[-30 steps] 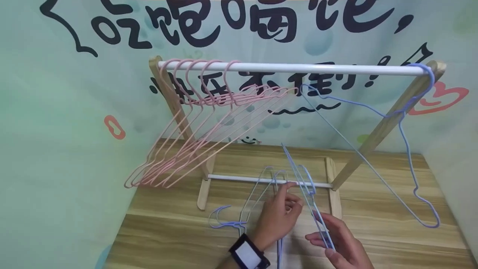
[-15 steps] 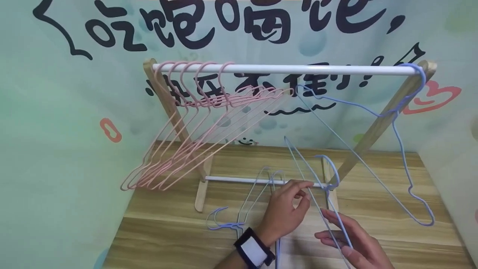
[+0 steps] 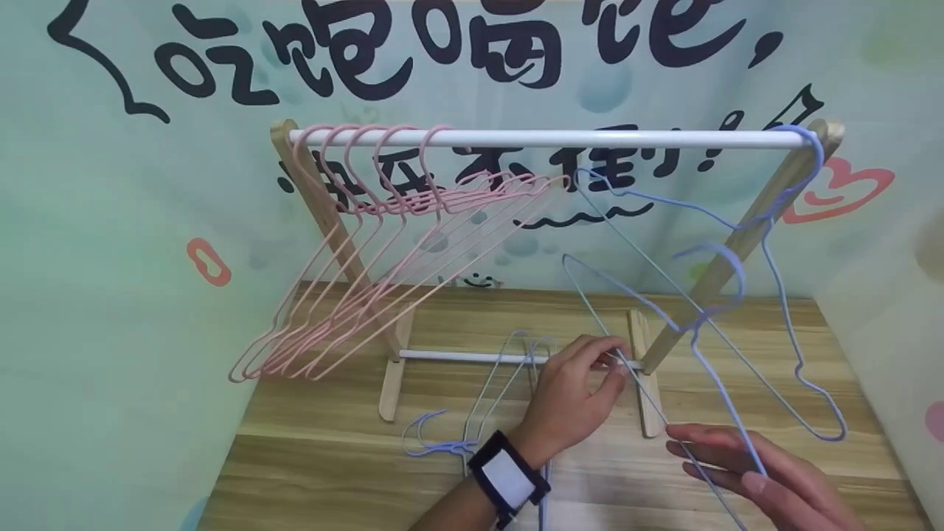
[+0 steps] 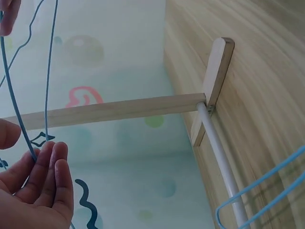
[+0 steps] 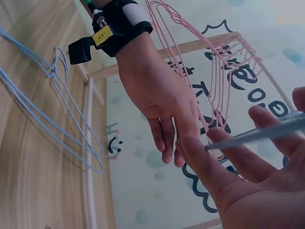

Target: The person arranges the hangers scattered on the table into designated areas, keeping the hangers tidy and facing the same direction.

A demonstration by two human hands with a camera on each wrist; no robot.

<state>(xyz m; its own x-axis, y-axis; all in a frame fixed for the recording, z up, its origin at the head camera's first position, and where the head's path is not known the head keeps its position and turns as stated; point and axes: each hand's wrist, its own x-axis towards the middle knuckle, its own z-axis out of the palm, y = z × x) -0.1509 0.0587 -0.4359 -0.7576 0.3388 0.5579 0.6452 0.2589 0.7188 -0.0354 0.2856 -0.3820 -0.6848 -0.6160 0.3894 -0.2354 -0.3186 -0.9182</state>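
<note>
My left hand point(image 3: 571, 387) pinches the lower bar of a blue wire clothes hanger point(image 3: 719, 387) between thumb and fingers. Toward the right, my right hand point(image 3: 778, 476) holds the same hanger by its near shoulder, thumb on one side and fingers on the other. The hanger is raised and slanted, its hook free in the air below the white top rail point(image 3: 516, 138) of a small wooden rack. In the right wrist view, its wire point(image 5: 257, 135) crosses the right fingers. Another blue hanger point(image 3: 817, 158) hangs at the rail's right end.
Several pink hangers point(image 3: 435, 199) hang at the rail's left. More blue hangers point(image 3: 450, 446) lie on the wood-grain table point(image 3: 310, 457), partly under the left arm. A thin white lower bar point(image 3: 472, 357) joins the rack's feet. A printed backdrop point(image 3: 110, 295) stands behind.
The held hanger has risen and swung round to the right, so its hook now stands higher and its triangle shows wider. Both hands have moved right, the right hand further.
</note>
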